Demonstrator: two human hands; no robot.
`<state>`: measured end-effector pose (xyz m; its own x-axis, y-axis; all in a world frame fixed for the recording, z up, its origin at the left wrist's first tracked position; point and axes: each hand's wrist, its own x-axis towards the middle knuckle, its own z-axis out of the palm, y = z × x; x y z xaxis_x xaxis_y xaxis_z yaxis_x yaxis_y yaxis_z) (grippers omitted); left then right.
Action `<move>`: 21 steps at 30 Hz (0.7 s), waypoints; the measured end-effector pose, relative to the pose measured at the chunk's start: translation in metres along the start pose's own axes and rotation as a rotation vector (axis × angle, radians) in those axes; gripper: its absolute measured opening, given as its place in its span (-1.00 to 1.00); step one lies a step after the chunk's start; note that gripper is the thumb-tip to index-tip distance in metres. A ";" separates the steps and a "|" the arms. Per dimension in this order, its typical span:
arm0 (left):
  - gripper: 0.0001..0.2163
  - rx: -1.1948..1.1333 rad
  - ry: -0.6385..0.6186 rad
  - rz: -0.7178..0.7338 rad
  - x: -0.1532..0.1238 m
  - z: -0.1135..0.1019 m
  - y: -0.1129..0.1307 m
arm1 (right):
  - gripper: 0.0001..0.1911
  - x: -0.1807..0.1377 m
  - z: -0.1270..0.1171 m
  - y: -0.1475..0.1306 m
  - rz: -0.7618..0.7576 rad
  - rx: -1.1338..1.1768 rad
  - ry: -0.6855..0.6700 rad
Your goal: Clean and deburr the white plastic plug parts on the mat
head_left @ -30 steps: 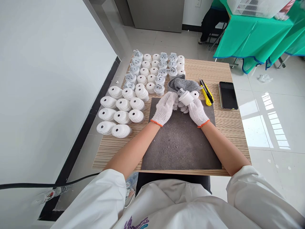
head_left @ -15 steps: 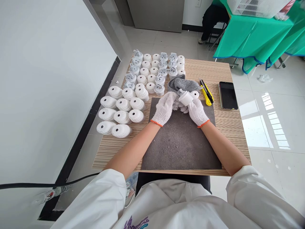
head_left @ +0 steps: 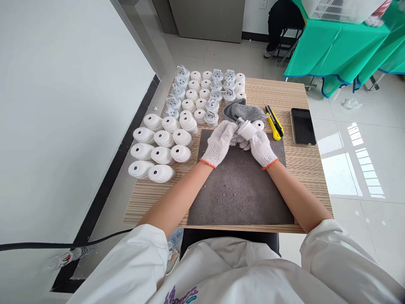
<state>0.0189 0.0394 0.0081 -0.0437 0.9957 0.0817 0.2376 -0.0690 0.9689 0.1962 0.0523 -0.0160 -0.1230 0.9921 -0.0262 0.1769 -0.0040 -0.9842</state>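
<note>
A white cylindrical plastic part [head_left: 247, 130] with a grey fitting at its upper left end is held tilted over the dark mat [head_left: 242, 190]. My gloved right hand [head_left: 261, 147] grips its white body from the right. At its grey end, my gloved left hand [head_left: 220, 141] has its fingers closed; the fingertips are partly hidden behind the part. Just beyond my hands lies a crumpled grey cloth [head_left: 243, 112]. One white ribbed piece with a dark centre hole [head_left: 259, 125] stands beside my right fingers.
Rows of white ribbed pieces [head_left: 163, 155] and white parts with grey tops [head_left: 211, 118] stand at the table's left and back. A yellow utility knife [head_left: 274, 123] and a phone [head_left: 303, 126] lie to the right. A person's leg [head_left: 272, 40] shows near a green-covered table [head_left: 335, 55].
My left fingers have shifted slightly at the grey end of the part. The part and my right hand stay in nearly the same place.
</note>
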 end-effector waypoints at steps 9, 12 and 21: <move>-0.72 0.018 -0.025 0.088 0.004 0.002 -0.005 | -0.31 -0.007 0.000 -0.024 0.026 -0.094 0.065; -0.67 -0.055 -0.085 0.089 0.004 0.000 -0.002 | -0.38 -0.007 0.001 -0.019 0.036 -0.087 0.117; -0.25 0.166 -0.190 0.036 0.008 -0.003 -0.002 | -0.43 -0.002 -0.002 -0.010 -0.150 -0.143 0.115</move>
<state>0.0153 0.0474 0.0075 0.1474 0.9876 0.0549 0.3929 -0.1094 0.9131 0.1969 0.0510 -0.0058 -0.0477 0.9880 0.1471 0.3026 0.1546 -0.9405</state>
